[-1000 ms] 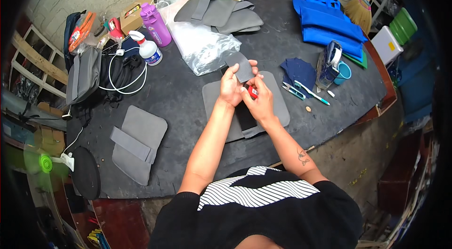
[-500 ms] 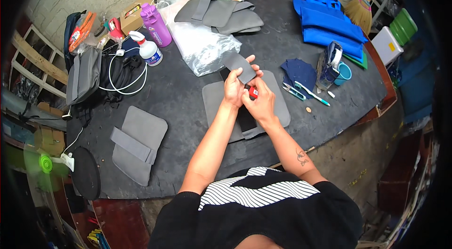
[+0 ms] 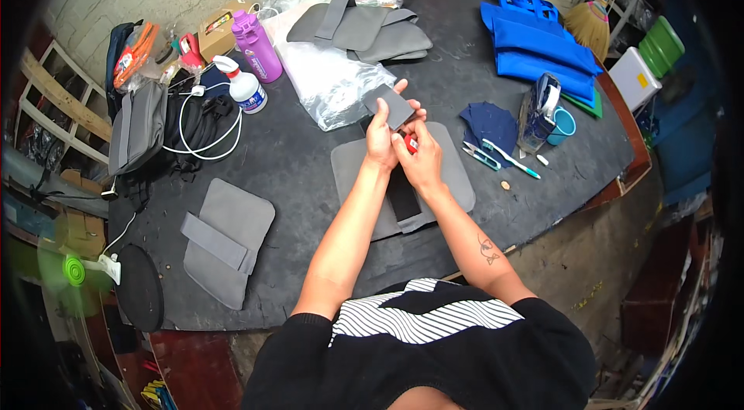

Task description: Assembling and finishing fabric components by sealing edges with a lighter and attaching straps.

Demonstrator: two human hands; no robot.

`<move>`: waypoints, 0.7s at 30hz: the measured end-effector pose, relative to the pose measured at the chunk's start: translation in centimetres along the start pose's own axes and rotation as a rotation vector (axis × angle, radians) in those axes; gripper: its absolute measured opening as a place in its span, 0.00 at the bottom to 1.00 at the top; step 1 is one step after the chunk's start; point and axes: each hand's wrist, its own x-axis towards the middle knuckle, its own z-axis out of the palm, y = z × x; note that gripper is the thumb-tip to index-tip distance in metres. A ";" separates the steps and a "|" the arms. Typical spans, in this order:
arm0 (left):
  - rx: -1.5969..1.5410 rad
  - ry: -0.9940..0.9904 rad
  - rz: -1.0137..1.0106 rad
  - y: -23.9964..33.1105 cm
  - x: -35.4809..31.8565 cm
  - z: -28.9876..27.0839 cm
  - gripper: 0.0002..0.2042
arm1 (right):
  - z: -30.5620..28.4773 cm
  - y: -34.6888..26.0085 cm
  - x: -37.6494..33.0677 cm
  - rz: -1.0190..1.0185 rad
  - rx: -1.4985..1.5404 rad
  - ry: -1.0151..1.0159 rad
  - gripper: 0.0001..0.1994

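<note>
Above the table's middle, my left hand grips the end of a grey fabric strap between thumb and fingers. Close against it, my right hand is closed around a small red object shaped like a lighter, partly hidden by the fingers. Below both hands lies a grey padded fabric piece with a black strip down its middle; my forearms cover part of it. A similar grey piece with a strap across it rests to the left.
More grey pieces are stacked at the back beside a clear plastic bag. A purple bottle and spray bottle stand left. Right are thread snips, a toothbrush, a blue cup and blue bags.
My left hand has tilted the strap end, so its face looks shorter. The right hand has shifted slightly up and left, closer to the strap, with the red object still in it.
</note>
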 end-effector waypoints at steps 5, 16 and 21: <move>0.127 0.002 -0.074 0.2 0.4 -1.5 0.34 | 0.3 0.2 0.3 -0.024 -0.015 -0.002 0.13; 0.082 0.059 -0.101 -0.7 0.9 -4.2 0.35 | 1.6 2.1 0.3 0.000 -0.074 0.009 0.12; 0.074 0.054 -0.110 -0.8 1.0 -4.9 0.34 | 1.8 2.0 0.3 0.056 -0.108 -0.015 0.12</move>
